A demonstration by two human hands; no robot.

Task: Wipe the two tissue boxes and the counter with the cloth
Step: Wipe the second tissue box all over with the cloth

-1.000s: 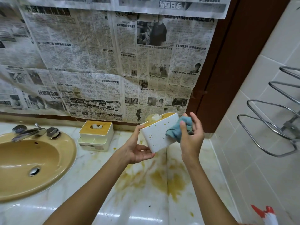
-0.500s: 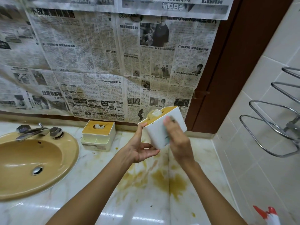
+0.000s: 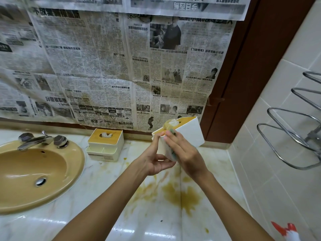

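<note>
My view: both forearms reach up from the bottom edge | left hand (image 3: 156, 160) palm up, thumb raised, gripping tissue box (image 3: 190, 133) from beneath | right hand (image 3: 186, 153) back toward me, fingers bent over cloth (image 3: 172, 132), pressing it against the box's side

The tabletop (image 3: 156, 223) looks like polished marble, glossy but stained yellow-brown. The held tissue box (image 3: 189, 134) and the standing tissue box (image 3: 106, 148) seem smooth matt white plastic with wood-like tops. The faucet (image 3: 34, 140) is shiny metal, the newspaper (image 3: 104, 66) matt wrinkled paper.
</note>
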